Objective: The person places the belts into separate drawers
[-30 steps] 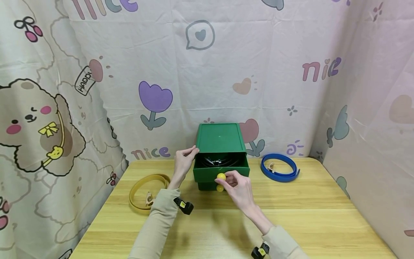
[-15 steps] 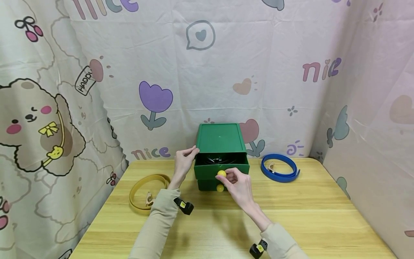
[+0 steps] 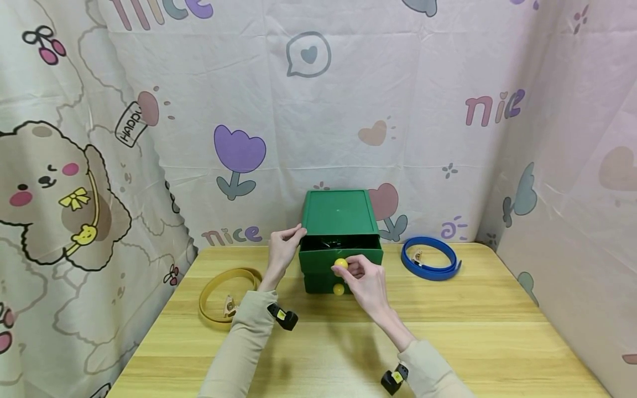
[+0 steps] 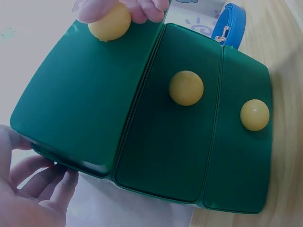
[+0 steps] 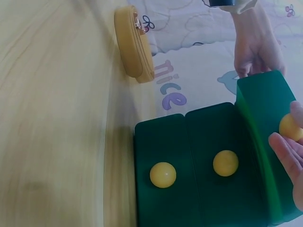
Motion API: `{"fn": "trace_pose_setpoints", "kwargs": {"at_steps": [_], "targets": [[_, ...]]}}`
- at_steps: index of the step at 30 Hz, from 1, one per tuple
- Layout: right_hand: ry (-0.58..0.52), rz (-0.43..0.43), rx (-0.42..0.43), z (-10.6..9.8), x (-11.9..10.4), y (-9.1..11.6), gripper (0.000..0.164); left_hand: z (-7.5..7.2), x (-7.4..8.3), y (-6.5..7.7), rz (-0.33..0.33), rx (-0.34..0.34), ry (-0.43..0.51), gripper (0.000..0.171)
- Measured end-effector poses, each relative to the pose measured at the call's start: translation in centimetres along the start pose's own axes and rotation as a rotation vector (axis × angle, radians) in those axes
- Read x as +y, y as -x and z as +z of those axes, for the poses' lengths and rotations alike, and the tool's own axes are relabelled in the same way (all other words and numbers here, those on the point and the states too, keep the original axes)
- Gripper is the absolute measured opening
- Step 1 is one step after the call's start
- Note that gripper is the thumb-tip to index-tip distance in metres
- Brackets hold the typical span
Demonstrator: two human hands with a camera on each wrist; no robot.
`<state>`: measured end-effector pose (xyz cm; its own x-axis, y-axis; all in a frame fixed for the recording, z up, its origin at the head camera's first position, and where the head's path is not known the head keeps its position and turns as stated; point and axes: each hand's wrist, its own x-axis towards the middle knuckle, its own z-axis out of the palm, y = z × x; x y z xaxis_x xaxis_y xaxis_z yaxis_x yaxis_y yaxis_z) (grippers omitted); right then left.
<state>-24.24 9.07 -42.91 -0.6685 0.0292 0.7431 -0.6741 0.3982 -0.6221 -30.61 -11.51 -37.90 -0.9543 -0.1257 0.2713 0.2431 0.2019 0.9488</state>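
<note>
A green drawer cabinet (image 3: 338, 210) stands at the table's back, with three yellow-knobbed drawers seen in both wrist views. Its top drawer (image 3: 316, 260) is partly out. My right hand (image 3: 370, 284) pinches that drawer's yellow knob (image 4: 110, 23) between thumb and fingers. At the cabinet's upper left front corner, my left hand (image 3: 282, 254) holds on, its fingertips (image 4: 68, 177) against the side wall. Inside the drawer lies a dark, shiny coiled item (image 3: 332, 243), mostly hidden under the cabinet top. The middle knob (image 4: 186, 88) and bottom knob (image 4: 254, 115) sit on closed drawers.
A coiled yellow belt (image 3: 206, 301) lies on the table to the left, partly behind my left forearm. On the right is a coiled blue belt (image 3: 430, 271) with a gold-coloured buckle. A printed curtain (image 3: 318, 110) hangs right behind the wooden table (image 3: 473, 331).
My right hand has moved the top drawer inward a little by its knob, so less of the dark coil shows. My left hand has stayed at the cabinet corner.
</note>
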Motion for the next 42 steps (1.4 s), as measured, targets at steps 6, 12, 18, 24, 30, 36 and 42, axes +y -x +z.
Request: {"fn": "trace_pose_setpoints", "kwargs": {"at_steps": [6,12,18,24,30,36,42], "targets": [[0.016,0.046,0.014,0.2,0.2,-0.2,0.023,0.0,0.1,0.0,0.004,-0.002,-0.005,0.034],[-0.029,0.109,0.015,0.4,0.3,-0.3,0.022,0.0,0.1,0.0,-0.01,-0.005,0.003,0.034],[-0.104,0.16,0.015,0.6,0.2,-0.4,0.023,0.0,0.0,0.0,-0.01,-0.008,0.016,0.035],[-0.142,0.189,0.019,0.9,0.3,-0.6,0.024,0.0,-0.2,-0.1,-0.005,-0.012,0.033,0.034],[-0.13,0.217,0.026,1.0,0.5,-1.0,0.023,0.0,-0.2,0.0,-0.005,-0.015,0.03,0.034],[-0.107,0.228,0.036,1.1,0.6,-1.2,0.022,0.0,-0.2,-0.1,-0.003,-0.02,0.028,0.035],[-0.115,0.252,0.048,1.3,0.5,-1.4,0.024,0.0,-0.1,-0.1,-0.008,-0.021,0.041,0.035]]}}
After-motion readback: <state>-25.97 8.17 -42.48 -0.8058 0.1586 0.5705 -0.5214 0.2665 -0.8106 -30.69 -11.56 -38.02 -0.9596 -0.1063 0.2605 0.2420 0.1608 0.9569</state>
